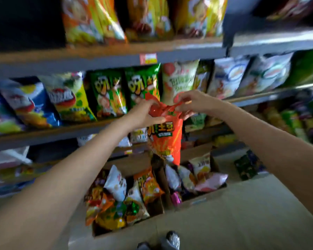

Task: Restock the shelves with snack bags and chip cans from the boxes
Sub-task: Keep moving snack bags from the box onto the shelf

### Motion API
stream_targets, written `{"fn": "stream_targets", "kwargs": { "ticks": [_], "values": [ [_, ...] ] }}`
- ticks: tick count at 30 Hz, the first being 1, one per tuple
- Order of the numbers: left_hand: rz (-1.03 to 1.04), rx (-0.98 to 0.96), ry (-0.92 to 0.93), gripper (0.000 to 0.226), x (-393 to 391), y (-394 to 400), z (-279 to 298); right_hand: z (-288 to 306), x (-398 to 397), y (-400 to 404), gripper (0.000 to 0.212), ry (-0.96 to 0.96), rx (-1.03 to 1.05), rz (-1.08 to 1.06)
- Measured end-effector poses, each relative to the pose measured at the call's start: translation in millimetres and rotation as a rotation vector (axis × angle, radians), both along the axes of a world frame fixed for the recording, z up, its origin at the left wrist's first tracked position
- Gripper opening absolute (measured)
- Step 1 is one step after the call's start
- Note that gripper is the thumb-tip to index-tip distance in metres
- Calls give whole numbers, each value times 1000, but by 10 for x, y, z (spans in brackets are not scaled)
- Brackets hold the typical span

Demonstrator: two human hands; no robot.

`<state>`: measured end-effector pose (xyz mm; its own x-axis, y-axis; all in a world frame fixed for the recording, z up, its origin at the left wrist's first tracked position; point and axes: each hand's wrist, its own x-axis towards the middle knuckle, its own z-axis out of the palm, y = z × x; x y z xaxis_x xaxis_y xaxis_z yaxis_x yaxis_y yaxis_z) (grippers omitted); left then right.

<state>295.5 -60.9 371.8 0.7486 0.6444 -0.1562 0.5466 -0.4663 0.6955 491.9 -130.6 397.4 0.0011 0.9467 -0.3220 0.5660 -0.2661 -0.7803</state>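
A red snack bag (165,138) hangs in front of the middle shelf (65,131), held by its top edge. My left hand (145,114) pinches the bag's top left corner and my right hand (192,101) pinches its top right. Behind my hands two green snack bags (107,94) of the same brand stand on that shelf, beside a white and red bag (179,80). Below, an open cardboard box (126,230) on the floor holds several mixed snack bags (116,184). No chip cans are visible.
The top shelf (107,51) carries orange and yellow bags. Blue and yellow bags fill the middle shelf's left part, white and green ones its right. Lower shelves hold more packets. A dark green pack (246,166) sits on the floor at right. My shoes (170,240) show below.
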Motion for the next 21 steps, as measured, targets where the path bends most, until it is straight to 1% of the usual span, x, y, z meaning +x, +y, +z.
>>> {"fn": "stream_targets", "kwargs": {
  "ticks": [1, 3, 4, 6, 8, 11, 14, 16, 17, 18, 20, 21],
  "values": [
    [-2, 55, -43, 52, 64, -18, 253, 266, -18, -55, 6, -66, 40, 23],
    [-1, 153, -88, 31, 140, -53, 703, 748, -46, -162, 14, -174, 121, 66],
    [-15, 210, -99, 25, 157, -55, 885, 962, -34, -220, 20, -177, 160, 62],
    [-67, 312, -108, 25, 161, -59, 1188, 1316, 31, -337, 28, -116, 254, 15],
    [-83, 345, -152, 21, 173, -59, 1426, 1585, 99, -460, 24, -56, 343, -37],
    [-46, 381, -147, 6, 234, -169, 1739, 1792, 208, -588, 8, -18, 430, -66],
    [-38, 463, -127, 1, 350, -328, 1905, 1855, 302, -681, 4, 5, 492, -131],
    [-8, 538, -154, 4, 435, -416, 1951, 1852, 367, -745, 8, 76, 572, -237],
    [20, 581, -164, 5, 479, -431, 1965, 1821, 434, -760, 17, 92, 572, -281],
    [54, 627, -168, 7, 520, -440, 1990, 1782, 511, -768, 37, 67, 529, -299],
    [132, 703, -173, 13, 597, -410, 2076, 1654, 635, -774, 94, -72, 364, -228],
    [170, 719, -183, 13, 640, -377, 2130, 1574, 658, -757, 115, -124, 300, -166]
  ]
}}
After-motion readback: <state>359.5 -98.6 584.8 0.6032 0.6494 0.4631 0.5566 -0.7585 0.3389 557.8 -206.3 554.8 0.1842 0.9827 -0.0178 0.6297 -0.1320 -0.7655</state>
